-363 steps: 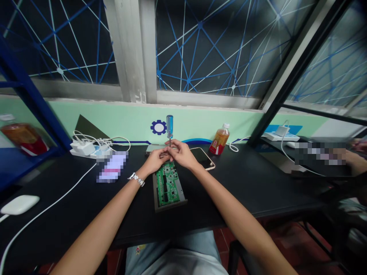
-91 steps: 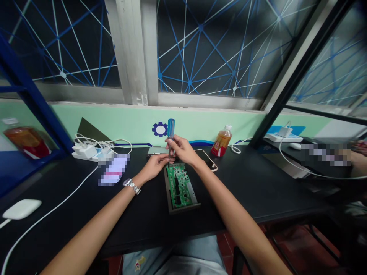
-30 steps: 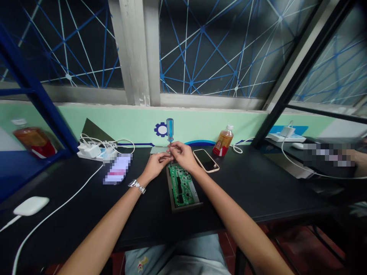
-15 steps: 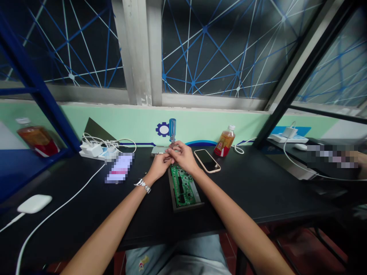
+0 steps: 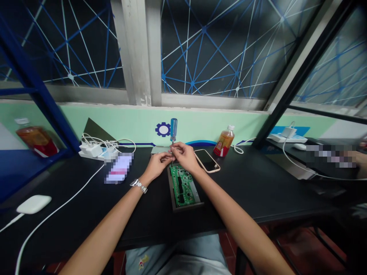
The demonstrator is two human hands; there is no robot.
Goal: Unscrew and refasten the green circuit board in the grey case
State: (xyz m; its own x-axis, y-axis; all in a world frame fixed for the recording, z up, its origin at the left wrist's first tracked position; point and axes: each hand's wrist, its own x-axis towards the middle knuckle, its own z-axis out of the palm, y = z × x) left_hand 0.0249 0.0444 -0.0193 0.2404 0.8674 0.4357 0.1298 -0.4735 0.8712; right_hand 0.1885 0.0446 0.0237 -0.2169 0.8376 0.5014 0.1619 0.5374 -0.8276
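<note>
Our right hand (image 5: 183,156) has its fingertips clamped on the screwdriver (image 5: 173,130), low on its handle and shaft, with the handle standing almost upright above the far end of the circuit board (image 5: 183,187). Our left hand (image 5: 158,163) reaches in to the shaft from the left of the board, fingertips gathered close; we cannot tell whether they pinch the shaft or only rest beside it. The tip is too small to make out, but it seems to be down at the board's far left corner.

We would do best to hold the shaft square to the board, press straight down and turn lightly, since a slip could scrape nearby parts. Our own fingers hide much of that corner.

The board sits in a grey tray (image 5: 187,208) on the black desk (image 5: 249,191). Beyond the board, partly behind our left fingers, lies a flat grey piece (image 5: 159,149). Right of the board, a pale-cased phone (image 5: 207,160) lies close to our right wrist; a bottle (image 5: 225,142) stands farther out. Well left are a second phone (image 5: 119,168) and a power strip (image 5: 93,152).
</note>
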